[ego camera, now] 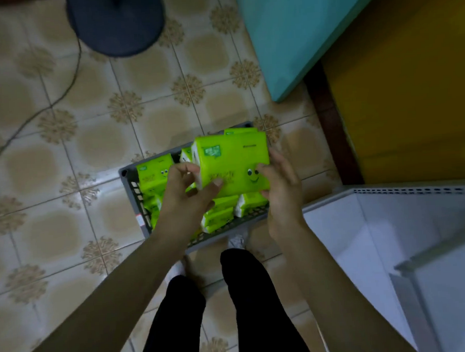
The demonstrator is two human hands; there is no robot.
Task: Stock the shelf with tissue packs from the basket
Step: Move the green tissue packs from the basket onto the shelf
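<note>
1. We hold one bright green plastic-wrapped tissue pack (233, 159) between both hands, lifted just above the basket.
2. Our left hand (185, 189) grips the pack's left end, the thumb pressed on the front face and the fingers curled round the white end.
3. Our right hand (280, 189) grips the right end, the thumb beside the printed smiling face and the fingers wrapped behind.
4. The pack carries a speech-bubble logo and a short dark line of print near its top edge; both are too blurred to read.
5. Below it, the grey slotted plastic basket (140, 205) sits on the floor with more green tissue packs (154, 174) inside, some upright, some lying flat.
6. A small red-and-white label (140, 221) is stuck to the basket's left wall; we cannot read it.
7. Our black trouser legs (248, 296) stand just behind the basket.
8. The white metal shelf (390, 221) stands just to the right of the basket.
9. Further off on the patterned beige tiled floor (50, 158) stands a dark round stand base (115, 23) with a thin cable (67, 85) trailing away; a teal panel (286, 33) and a yellow surface (410, 85) fill the upper right.
</note>
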